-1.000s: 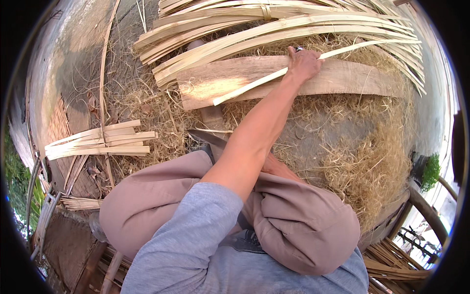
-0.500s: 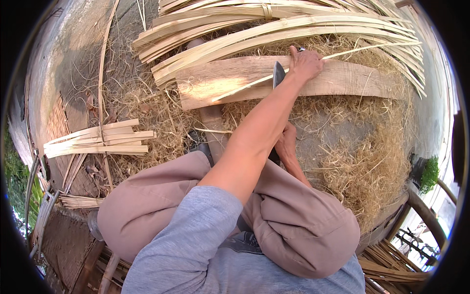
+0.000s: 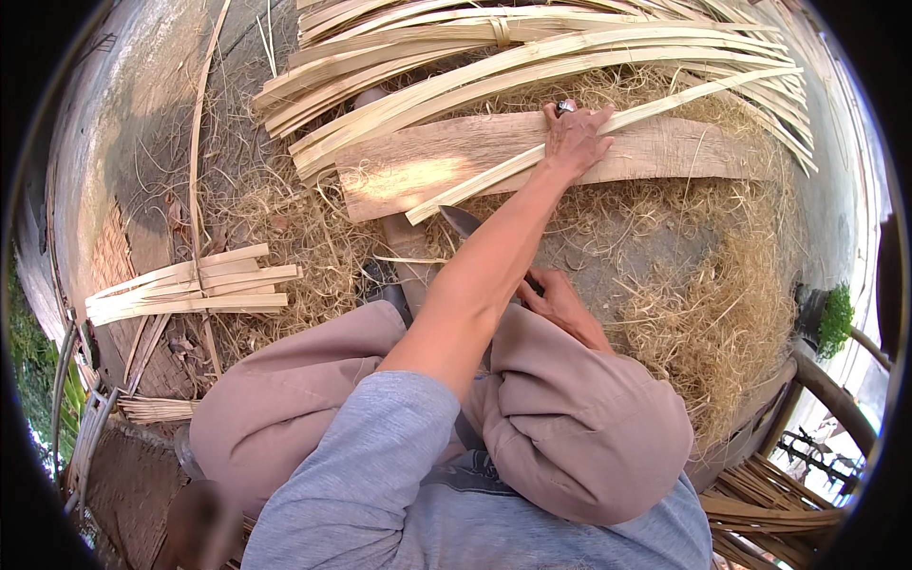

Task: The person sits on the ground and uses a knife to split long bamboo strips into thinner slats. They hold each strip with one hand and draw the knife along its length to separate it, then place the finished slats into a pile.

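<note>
My left hand (image 3: 575, 142) reaches forward and grips a pale, flat bamboo strip (image 3: 703, 97), holding it against a curved wooden board (image 3: 389, 176). The strip's broad face shows, and it slants across the board with its near end past the left front edge. A silvery ring-like item (image 3: 566, 105) is on that hand. Under my left forearm, my right hand (image 3: 562, 302) is closed round the dark handle of a knife. The knife's blade (image 3: 460, 220) sticks out left of the forearm, close to the strip's near end but apart from it. The forearm hides the middle of the knife.
Long bamboo strips (image 3: 532, 68) lie in a bundle beyond the board. A smaller bundle (image 3: 204, 285) sits on the left. Curly shavings (image 3: 703, 332) cover much of the ground. A round pole (image 3: 410, 271) runs under the board, and my bent knees (image 3: 589, 418) flank the work.
The strip has turned from its thin edge to its broad face. The knife has dropped from above the board towards me and left. My left hand has shifted slightly left.
</note>
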{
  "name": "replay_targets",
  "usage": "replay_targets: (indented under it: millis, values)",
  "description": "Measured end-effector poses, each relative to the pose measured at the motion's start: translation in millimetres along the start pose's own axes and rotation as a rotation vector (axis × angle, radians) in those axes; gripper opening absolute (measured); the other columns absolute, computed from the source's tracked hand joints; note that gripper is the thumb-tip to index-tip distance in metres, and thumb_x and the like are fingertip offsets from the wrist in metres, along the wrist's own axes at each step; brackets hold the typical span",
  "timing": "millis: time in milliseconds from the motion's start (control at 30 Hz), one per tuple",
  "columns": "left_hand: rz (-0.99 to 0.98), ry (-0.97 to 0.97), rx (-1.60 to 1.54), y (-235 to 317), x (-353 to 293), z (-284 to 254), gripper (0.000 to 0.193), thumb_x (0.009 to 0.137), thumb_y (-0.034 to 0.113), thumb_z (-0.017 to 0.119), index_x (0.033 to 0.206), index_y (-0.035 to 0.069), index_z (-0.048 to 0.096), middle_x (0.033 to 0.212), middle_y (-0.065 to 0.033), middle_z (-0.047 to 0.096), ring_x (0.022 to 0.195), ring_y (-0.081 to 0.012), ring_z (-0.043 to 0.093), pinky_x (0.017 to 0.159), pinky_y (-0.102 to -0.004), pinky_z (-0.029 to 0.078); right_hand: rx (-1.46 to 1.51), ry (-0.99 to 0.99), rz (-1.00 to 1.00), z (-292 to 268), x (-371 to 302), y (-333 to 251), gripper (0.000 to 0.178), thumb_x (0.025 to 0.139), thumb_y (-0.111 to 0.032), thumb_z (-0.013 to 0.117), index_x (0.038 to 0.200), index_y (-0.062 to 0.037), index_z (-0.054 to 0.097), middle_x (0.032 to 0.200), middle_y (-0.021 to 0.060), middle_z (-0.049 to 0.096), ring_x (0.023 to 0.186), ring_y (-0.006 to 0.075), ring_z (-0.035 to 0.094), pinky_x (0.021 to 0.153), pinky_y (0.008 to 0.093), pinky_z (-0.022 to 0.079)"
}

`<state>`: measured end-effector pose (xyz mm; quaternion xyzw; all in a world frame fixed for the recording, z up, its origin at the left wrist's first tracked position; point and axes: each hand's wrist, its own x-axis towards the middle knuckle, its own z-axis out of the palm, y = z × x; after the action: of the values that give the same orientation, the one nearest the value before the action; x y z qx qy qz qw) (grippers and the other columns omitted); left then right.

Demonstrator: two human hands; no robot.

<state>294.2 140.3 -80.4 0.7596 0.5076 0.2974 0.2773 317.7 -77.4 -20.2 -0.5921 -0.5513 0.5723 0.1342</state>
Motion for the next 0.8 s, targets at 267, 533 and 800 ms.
replay_targets:
  millis: [267, 533, 800]
  values:
    - [-0.010, -0.872, 0.151, -5, 63, -217, 0.050, 0.107, 0.043, 0.052, 0.131, 0.002, 0.067, 0.101, -0.0186, 0.076, 0.087, -0.0240, 0.074, 0.074, -0.0394, 0.062, 0.986, 0.653, -0.018, -38, -26, 35, 0.031, 0.104, -0.023, 0.062, 0.127, -0.0045, 0.051, 0.091, 0.0083, 0.066, 0.072, 0.0124, 0.064, 0.061, 0.0275, 0.055]
    - [-0.437, -0.659, 0.079, -82, -167, -253, 0.060, 0.108, 0.051, 0.046, 0.092, -0.003, 0.068, 0.079, -0.0173, 0.069, 0.074, -0.0266, 0.067, 0.069, -0.0443, 0.052, -0.340, 0.819, -0.032, -78, 2, 22, 0.043, 0.095, -0.026, 0.070, 0.123, 0.0014, 0.053, 0.086, 0.0201, 0.070, 0.072, 0.0321, 0.070, 0.065, 0.0425, 0.055]
    - [-0.793, -0.576, -0.851, -97, -210, -194, 0.048, 0.109, 0.049, 0.049, 0.081, 0.010, 0.057, 0.064, 0.0028, 0.050, 0.056, -0.0074, 0.043, 0.053, -0.0251, 0.035, -0.258, 0.705, 0.176, -49, 45, 31, 0.036, 0.093, -0.034, 0.072, 0.098, 0.0009, 0.064, 0.080, 0.0242, 0.070, 0.078, 0.0427, 0.071, 0.069, 0.0516, 0.054]
